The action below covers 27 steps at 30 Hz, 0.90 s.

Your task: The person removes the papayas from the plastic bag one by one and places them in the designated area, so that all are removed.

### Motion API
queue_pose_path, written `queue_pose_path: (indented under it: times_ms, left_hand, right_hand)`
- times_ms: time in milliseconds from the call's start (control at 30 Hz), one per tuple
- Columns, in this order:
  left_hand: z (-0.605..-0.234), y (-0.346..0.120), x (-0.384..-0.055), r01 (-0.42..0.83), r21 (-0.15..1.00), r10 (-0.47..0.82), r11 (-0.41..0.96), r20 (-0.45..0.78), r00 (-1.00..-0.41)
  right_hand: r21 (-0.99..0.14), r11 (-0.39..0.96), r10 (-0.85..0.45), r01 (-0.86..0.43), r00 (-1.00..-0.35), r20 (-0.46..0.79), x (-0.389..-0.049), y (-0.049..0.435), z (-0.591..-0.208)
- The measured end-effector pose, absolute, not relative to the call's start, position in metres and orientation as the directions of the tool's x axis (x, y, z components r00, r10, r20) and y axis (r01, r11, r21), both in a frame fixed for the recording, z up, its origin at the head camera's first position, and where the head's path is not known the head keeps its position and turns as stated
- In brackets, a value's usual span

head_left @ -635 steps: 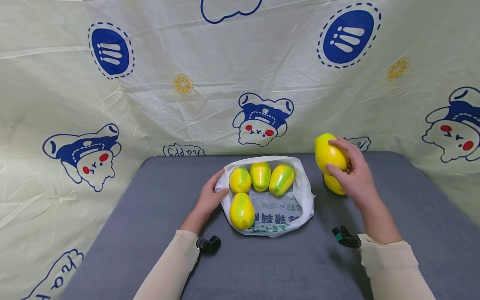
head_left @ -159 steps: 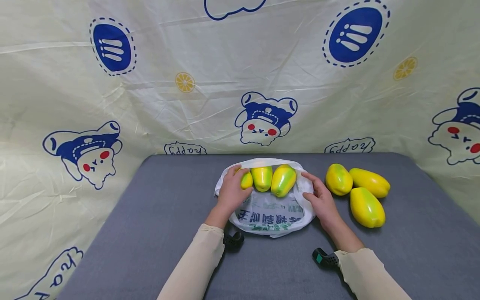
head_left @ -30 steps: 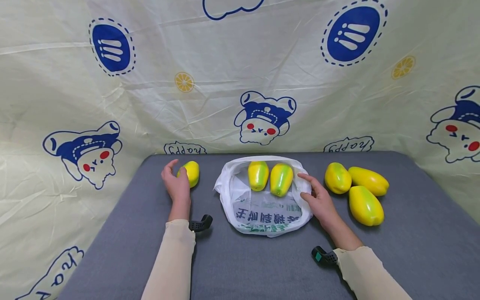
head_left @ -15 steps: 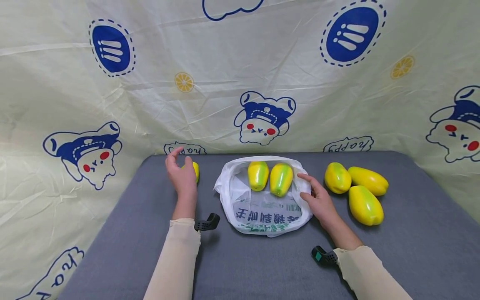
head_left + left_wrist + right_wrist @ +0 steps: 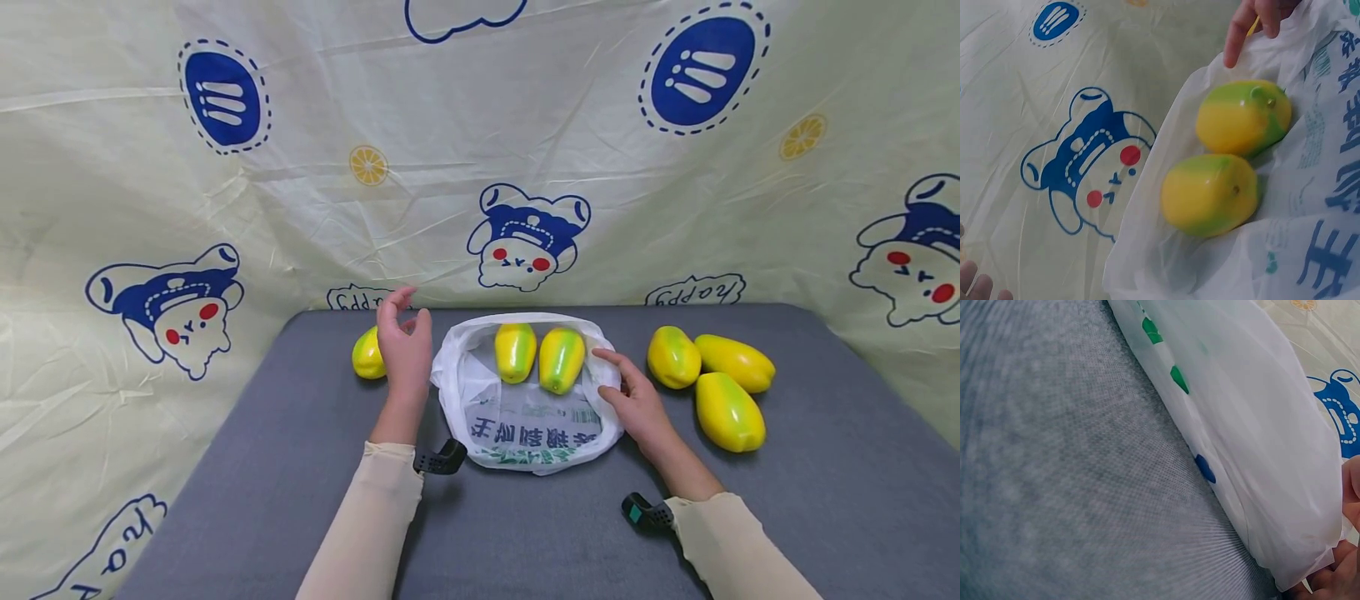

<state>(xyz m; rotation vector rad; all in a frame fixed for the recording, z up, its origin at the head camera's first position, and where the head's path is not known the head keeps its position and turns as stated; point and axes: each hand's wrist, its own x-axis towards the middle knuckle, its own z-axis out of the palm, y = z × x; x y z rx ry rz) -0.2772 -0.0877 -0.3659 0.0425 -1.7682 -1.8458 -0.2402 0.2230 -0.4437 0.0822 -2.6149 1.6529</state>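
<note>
A white plastic bag [image 5: 461,421] with printed lettering lies with its mouth spread wide in the middle of the table. Inside it, at the far side, are two yellow-green papayas, a left papaya [image 5: 515,353] and a right papaya [image 5: 561,360]. My right hand [image 5: 637,404] pinches the bag's right rim; its fingers [image 5: 1335,575] show at the bag's edge in the right wrist view. My left hand [image 5: 406,354], fingers loosely bent and holding nothing, is raised just left of the bag. It partly hides a single papaya [image 5: 367,355] on the table.
Right of the bag lies a group of three papayas: a near papaya [image 5: 731,412], a back-left papaya [image 5: 674,357] and a back-right papaya [image 5: 735,363]. A grey cloth covers the table [image 5: 525,533]. Behind it hangs a cream printed curtain [image 5: 442,225].
My left hand took a papaya from the bag, left it on the table at left, and has since moved right toward the bag. The right hand stays at the bag's rim.
</note>
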Motion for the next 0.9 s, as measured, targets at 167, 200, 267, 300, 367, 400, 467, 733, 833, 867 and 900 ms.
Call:
queue_pose_path:
  times_ms: [167,200,267,300,367,400,467,733,833,867,900]
  left_hand:
    - [-0.366,-0.075,-0.269,0.363,0.929,-0.307,0.073,0.368,-0.878]
    - [-0.367,-0.073,-0.269,0.358,0.929,-0.286,0.089,0.368,-0.884]
    - [-0.368,-0.069,-0.268,0.340,0.933,-0.251,0.115,0.358,-0.899]
    - [-0.369,-0.067,-0.267,0.330,0.936,-0.234,0.125,0.351,-0.906]
    - [-0.371,-0.064,-0.267,0.313,0.939,-0.201,0.139,0.337,-0.920]
    - [-0.372,-0.062,-0.266,0.302,0.943,-0.188,0.143,0.326,-0.927]
    - [-0.373,-0.058,-0.266,0.283,0.948,-0.161,0.145,0.305,-0.939]
    - [-0.379,-0.046,-0.264,0.233,0.957,-0.070,0.175,0.248,-0.966]
    - [-0.382,-0.042,-0.263,0.215,0.961,-0.045,0.175,0.226,-0.973]
    - [-0.383,-0.041,-0.263,0.207,0.962,-0.037,0.179,0.217,-0.975]
    - [-0.384,-0.039,-0.264,0.203,0.962,-0.027,0.184,0.211,-0.977]
  right_hand:
    - [-0.905,0.421,-0.026,-0.068,-0.998,0.063,-0.240,0.223,-0.444]
    - [-0.905,0.420,-0.028,-0.068,-0.998,0.063,-0.240,0.223,-0.444]
    - [-0.905,0.419,-0.032,-0.072,-0.997,0.064,-0.240,0.222,-0.443]
    - [-0.906,0.417,-0.034,-0.073,-0.997,0.065,-0.240,0.222,-0.443]
    - [-0.905,0.419,-0.036,-0.075,-0.997,0.066,-0.240,0.222,-0.443]
    - [-0.905,0.419,-0.037,-0.076,-0.997,0.067,-0.240,0.222,-0.443]
    - [-0.906,0.416,-0.037,-0.075,-0.997,0.066,-0.240,0.222,-0.443]
    - [-0.904,0.419,-0.045,-0.084,-0.996,0.072,-0.240,0.223,-0.444]
    - [-0.902,0.424,-0.044,-0.082,-0.997,0.070,-0.240,0.223,-0.444]
    - [-0.901,0.426,-0.043,-0.081,-0.997,0.069,-0.240,0.223,-0.443]
    - [-0.901,0.428,-0.042,-0.079,-0.997,0.067,-0.240,0.223,-0.443]
